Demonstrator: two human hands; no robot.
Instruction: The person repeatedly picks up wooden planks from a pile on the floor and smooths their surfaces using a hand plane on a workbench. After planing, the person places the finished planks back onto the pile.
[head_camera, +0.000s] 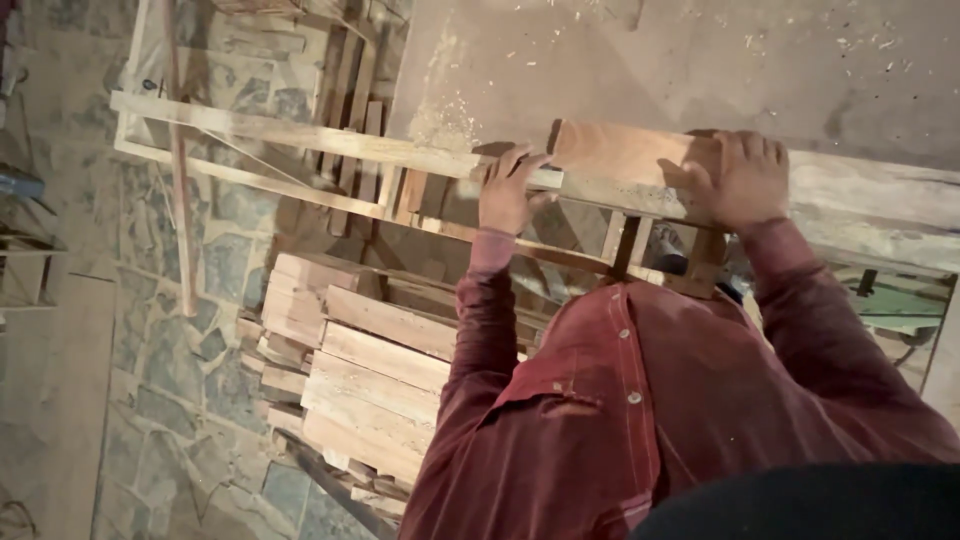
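A board (625, 155) is pressed flat on the bench (880, 190) under spread right hand (735, 180) fingers, its end gripped by the left hand (508, 190); steady pressure is judged necessary next.

A dusty counter (700, 60) is seen at twelve to two o'clock, strewn with sawdust (445, 120) and wood shavings. A reddish board (620, 155) is laid along its near edge. At seven to nine o'clock, cut planks (375, 385) are stacked on the stone floor (190, 340).
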